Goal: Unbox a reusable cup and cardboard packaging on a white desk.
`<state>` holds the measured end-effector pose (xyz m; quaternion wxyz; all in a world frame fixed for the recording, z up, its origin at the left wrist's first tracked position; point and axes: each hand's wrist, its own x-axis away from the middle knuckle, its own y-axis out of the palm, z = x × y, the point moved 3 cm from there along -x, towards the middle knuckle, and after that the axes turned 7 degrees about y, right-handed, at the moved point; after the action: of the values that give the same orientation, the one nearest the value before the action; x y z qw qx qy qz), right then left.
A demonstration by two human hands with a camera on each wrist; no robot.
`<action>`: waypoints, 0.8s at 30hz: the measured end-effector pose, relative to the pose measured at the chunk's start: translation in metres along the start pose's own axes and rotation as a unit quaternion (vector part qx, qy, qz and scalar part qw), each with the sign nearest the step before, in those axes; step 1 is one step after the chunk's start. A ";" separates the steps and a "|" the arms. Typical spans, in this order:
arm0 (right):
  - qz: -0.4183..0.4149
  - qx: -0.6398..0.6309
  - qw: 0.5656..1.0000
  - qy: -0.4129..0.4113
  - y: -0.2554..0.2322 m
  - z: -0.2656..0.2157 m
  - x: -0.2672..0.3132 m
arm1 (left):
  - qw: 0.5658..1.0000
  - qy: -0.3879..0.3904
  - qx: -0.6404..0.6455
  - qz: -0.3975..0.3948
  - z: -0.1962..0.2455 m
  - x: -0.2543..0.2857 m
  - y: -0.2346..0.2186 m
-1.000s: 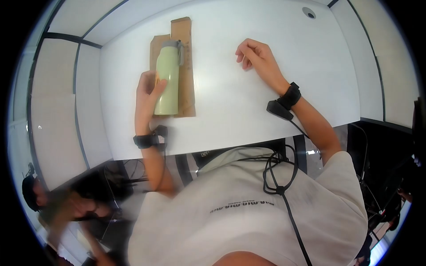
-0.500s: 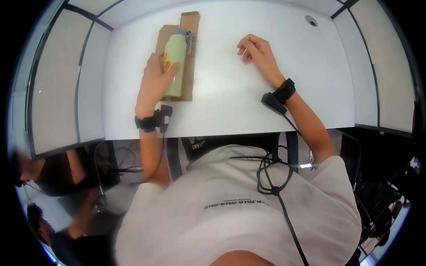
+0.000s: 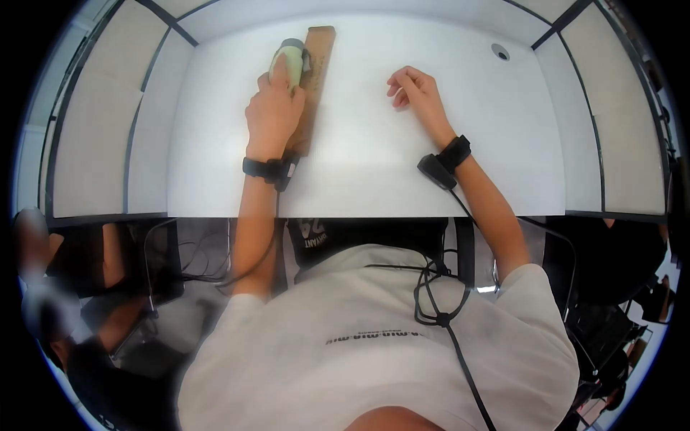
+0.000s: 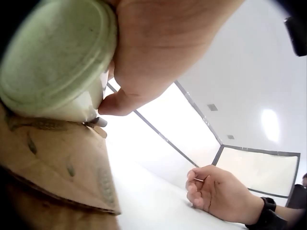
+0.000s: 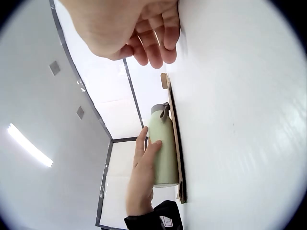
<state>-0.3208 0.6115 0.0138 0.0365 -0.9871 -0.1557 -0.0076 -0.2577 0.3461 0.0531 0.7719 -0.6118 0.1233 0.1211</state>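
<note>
A light green bottle (image 3: 293, 57) with a grey cap lies on its side on a flat brown cardboard piece (image 3: 321, 68). My left hand (image 3: 275, 113) grips it from above and covers most of its body. In the right wrist view the thumb and fingers of the left hand (image 5: 144, 175) are around the bottle (image 5: 164, 153). The left wrist view shows the bottle's round base (image 4: 55, 52) close up, above the cardboard (image 4: 62, 163). My right hand (image 3: 417, 93) rests on the table to the right, loosely curled and holding nothing.
The white table (image 3: 374, 172) has raised white panels (image 3: 151, 136) at its sides and back. A round grey cable hole (image 3: 500, 52) is at the back right. Black cables run from the wrist cameras. Other people sit beyond the left panel.
My left hand has moved from the bottle's left side to over its top, with fingers reaching further towards the cap. The right hand has stayed in place. The head view has shifted slightly.
</note>
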 end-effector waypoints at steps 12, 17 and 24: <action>0.014 -0.003 0.998 0.057 0.007 -0.004 0.000 | 0.996 0.029 0.029 -0.084 0.005 0.014 -0.027; -0.011 0.001 0.998 0.057 0.011 -0.009 0.002 | 0.993 -0.039 0.024 -0.110 0.011 0.034 -0.051; -0.019 -0.007 1.000 0.002 0.003 -0.002 0.004 | 0.992 -0.082 0.004 -0.094 -0.005 0.057 -0.061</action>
<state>-0.3162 0.6098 0.0157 0.0302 -0.9841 -0.1744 -0.0118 -0.1834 0.3295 0.0879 0.7900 -0.6053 0.0025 0.0971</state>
